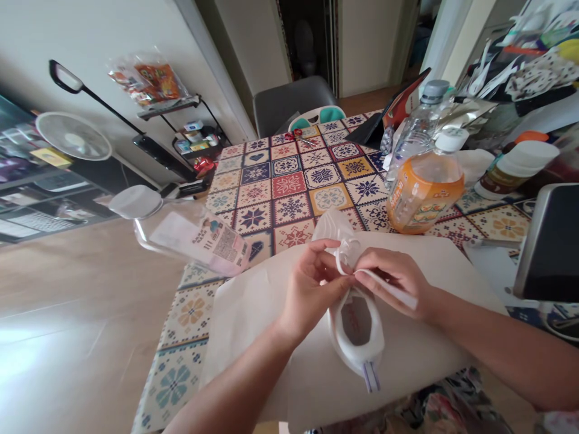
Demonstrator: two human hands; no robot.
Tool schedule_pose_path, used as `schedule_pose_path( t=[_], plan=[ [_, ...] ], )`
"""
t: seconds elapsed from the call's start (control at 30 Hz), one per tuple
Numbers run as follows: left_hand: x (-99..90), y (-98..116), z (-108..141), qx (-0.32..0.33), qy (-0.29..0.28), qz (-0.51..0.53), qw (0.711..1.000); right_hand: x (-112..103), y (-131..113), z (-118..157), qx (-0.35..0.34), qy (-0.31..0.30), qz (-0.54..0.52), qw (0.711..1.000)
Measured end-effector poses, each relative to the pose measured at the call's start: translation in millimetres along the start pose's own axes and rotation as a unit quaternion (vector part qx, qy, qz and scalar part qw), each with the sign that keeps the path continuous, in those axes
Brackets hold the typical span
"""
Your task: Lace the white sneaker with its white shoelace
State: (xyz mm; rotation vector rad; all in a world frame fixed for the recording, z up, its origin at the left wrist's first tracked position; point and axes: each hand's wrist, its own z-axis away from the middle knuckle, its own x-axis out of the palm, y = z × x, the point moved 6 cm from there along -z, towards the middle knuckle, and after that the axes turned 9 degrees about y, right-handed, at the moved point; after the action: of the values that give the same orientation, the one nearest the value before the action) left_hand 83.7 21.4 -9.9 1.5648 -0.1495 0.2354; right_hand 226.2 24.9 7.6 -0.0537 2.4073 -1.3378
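A white shoe [359, 349] rests on a white sheet [253, 319] on the table, its heel tab towards me and its toe pointing away. Over its tongue, my left hand [312, 283] pinches a white shoelace [338, 260], which curves up in a small loop by the fingers. My right hand [398, 277] is closed on the shoelace from the other side, and a flat end of it runs back across the palm. Both sets of fingertips meet above the shoe opening. They partly hide the lacing.
A clear bottle with a pink label [212, 244] stands at the table's left edge. An orange-labelled bottle [420, 187], a clear plastic bottle [414, 129] and a white-capped jar [515, 169] are at right. Red scissors [301, 137] lie far back. A dark-screened device [549, 247] is near right.
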Motion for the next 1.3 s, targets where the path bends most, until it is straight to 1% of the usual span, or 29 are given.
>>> schedule_pose_path(
  t=[0.1,0.17,0.2,0.3,0.37,0.4,0.43,0.5,0.57,0.63,0.7,0.77,0.83,0.9,0.97,1.03,1.13,1.2,1.3],
  plan=[
    [-1.7,3,4,0.069,-0.002,-0.063,0.996,2,12,1,0.097,0.005,-0.047,0.994],
    [-2.7,7,7,0.136,-0.007,-0.092,0.986,3,17,2,0.136,0.015,-0.073,0.988],
    [-2.9,9,8,0.174,-0.011,-0.109,0.979,2,18,3,0.143,0.021,-0.083,0.986],
    [-2.7,14,13,0.266,-0.027,-0.159,0.950,1,14,2,0.122,0.031,-0.088,0.988],
    [-4.0,16,14,0.293,-0.026,-0.171,0.940,2,7,1,0.081,0.006,-0.072,0.994],
    [-5.3,18,14,0.294,-0.019,-0.168,0.941,3,4,0,0.061,-0.012,-0.065,0.996],
    [-6.8,19,13,0.286,-0.010,-0.156,0.945,5,2,-1,0.045,-0.029,-0.061,0.997],
    [-8.7,19,10,0.243,0.003,-0.116,0.963,6,1,-1,0.030,-0.044,-0.056,0.997],
    [-8.9,17,6,0.174,0.010,-0.066,0.982,4,1,-2,0.012,-0.025,-0.039,0.999],
    [-8.1,14,2,0.105,0.017,-0.019,0.994,-1,-2,-1,-0.050,0.016,-0.005,0.999],
    [-6.9,9,-1,0.047,0.023,0.018,0.998,-3,-9,3,-0.141,0.041,0.041,0.988],
    [-5.2,3,-3,-0.003,0.025,0.041,0.999,0,-14,7,-0.208,0.036,0.093,0.973],
    [-2.8,-3,-2,-0.048,0.021,0.053,0.997,3,-14,9,-0.227,0.028,0.133,0.964],
    [0.8,-9,-1,-0.085,0.006,0.055,0.995,3,-14,9,-0.218,0.038,0.139,0.965],
    [3.4,-11,1,-0.103,-0.011,0.055,0.993,1,-14,6,-0.191,0.046,0.101,0.975],
    [2.2,-9,0,-0.091,-0.011,0.056,0.994,-1,-13,2,-0.152,0.044,0.037,0.987],
    [-6.0,-1,-8,-0.058,0.014,0.069,0.996,-8,-5,-4,-0.064,0.047,-0.088,0.993],
    [-14.5,5,-16,-0.043,0.043,0.117,0.991,-15,1,-9,0.002,0.068,-0.198,0.978],
    [-28.5,14,-27,-0.046,0.086,0.233,0.968,-24,8,-15,0.086,0.101,-0.339,0.931]
  ],
)
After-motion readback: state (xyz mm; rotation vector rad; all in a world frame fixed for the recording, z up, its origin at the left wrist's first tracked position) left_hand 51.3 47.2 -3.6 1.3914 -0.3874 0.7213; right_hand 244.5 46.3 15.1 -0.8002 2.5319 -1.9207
